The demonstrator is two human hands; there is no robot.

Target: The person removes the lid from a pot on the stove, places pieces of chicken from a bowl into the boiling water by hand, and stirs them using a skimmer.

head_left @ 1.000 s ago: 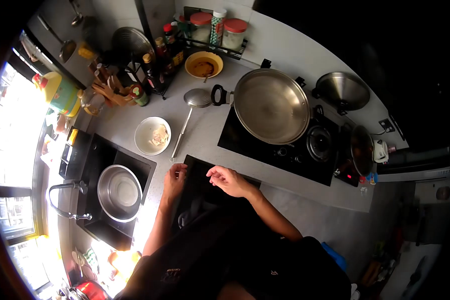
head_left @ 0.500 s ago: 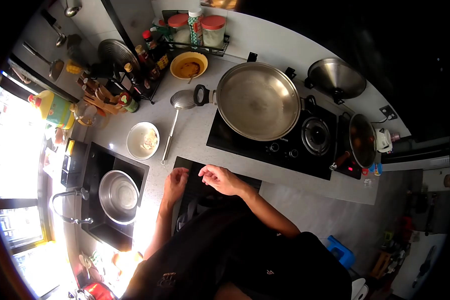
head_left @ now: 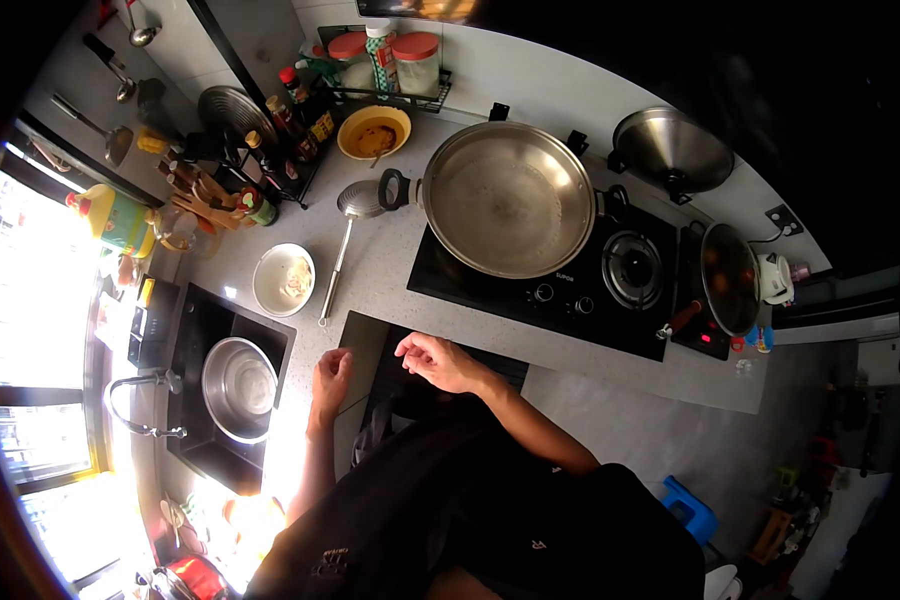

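Note:
My left hand (head_left: 330,386) hovers over the counter's front edge, near the sink, with its fingers loosely bent and nothing visible in them. In front of my body, my right hand (head_left: 440,362) is raised with half-curled fingers and also holds nothing. Beyond the hands lies a skimmer (head_left: 342,254) with a long metal handle. A white bowl (head_left: 274,303) with some pale food in it stands to its left. The wide steel wok (head_left: 510,205) on the cooktop (head_left: 490,290) shows only its bare inside.
A steel basin (head_left: 238,372) sits in the dark sink (head_left: 202,450) beside the faucet (head_left: 140,432). At the back are a yellow bowl (head_left: 348,136) with brown sauce, seasoning jars (head_left: 416,72) and bottles. A lidded pan (head_left: 728,275) stands at the right. A blue stool (head_left: 688,512) is on the floor.
My left hand has moved a little left and down, away from my right hand. The right hand stays almost in place. The view has shifted slightly.

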